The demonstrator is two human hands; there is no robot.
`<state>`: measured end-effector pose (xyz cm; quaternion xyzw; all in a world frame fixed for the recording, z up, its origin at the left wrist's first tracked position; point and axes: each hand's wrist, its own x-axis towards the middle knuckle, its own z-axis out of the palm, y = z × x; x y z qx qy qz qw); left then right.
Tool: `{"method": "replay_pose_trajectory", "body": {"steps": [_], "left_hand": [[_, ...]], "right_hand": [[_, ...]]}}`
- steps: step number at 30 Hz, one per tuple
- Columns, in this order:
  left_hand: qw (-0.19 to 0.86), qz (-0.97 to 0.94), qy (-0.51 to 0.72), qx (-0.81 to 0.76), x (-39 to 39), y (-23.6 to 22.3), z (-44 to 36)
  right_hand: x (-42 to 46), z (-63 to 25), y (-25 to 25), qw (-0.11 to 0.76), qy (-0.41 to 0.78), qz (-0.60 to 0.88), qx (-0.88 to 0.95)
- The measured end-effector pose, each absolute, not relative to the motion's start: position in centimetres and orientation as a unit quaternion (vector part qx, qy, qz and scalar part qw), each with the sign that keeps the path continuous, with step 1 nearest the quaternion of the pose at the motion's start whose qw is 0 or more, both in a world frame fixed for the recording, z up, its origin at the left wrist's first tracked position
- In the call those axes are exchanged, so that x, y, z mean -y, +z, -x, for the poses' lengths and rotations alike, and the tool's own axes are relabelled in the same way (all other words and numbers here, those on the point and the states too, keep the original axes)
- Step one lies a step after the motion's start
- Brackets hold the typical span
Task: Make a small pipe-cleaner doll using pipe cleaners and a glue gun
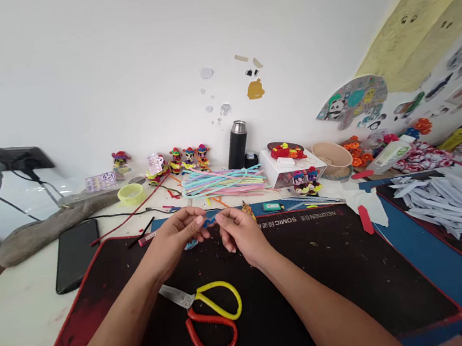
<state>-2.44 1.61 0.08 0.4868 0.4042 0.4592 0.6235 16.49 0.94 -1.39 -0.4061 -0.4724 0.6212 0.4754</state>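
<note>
Nearest, the scissors [184, 299] lie on the dark mat [338, 272]. Beyond them, the fingers of the left hand [177, 234] and right hand [243, 234] are pinched on a small blue pipe cleaner [210, 221], seemingly shaping it, which calls for light grip; farther lie pastel pipe cleaners [223, 181].

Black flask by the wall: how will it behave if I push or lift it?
The black flask looks rigid, so it should keep its shape when gripped. Tall and narrow, it will probably tip if pushed near the top, and its round body would likely roll once down. Its weight is uncertain, as its contents are hidden.
</note>
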Motion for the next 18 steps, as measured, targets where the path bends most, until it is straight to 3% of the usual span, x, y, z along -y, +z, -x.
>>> {"method": "replay_pose_trajectory", "body": {"steps": [9, 18], "left_hand": [[0.635, -0.473, 0.439, -0.424, -1.8, 0.0, 2.6], [0.665, -0.462, 0.419, -0.412, -1.3, 0.1, 2.8]], "right_hand": [[-0.7, -18.0, -1.2, 0.523, 0.652, 0.379, 0.397], [-0.8, -18.1, -1.3, 0.516, 0.672, 0.362, 0.39]]}}
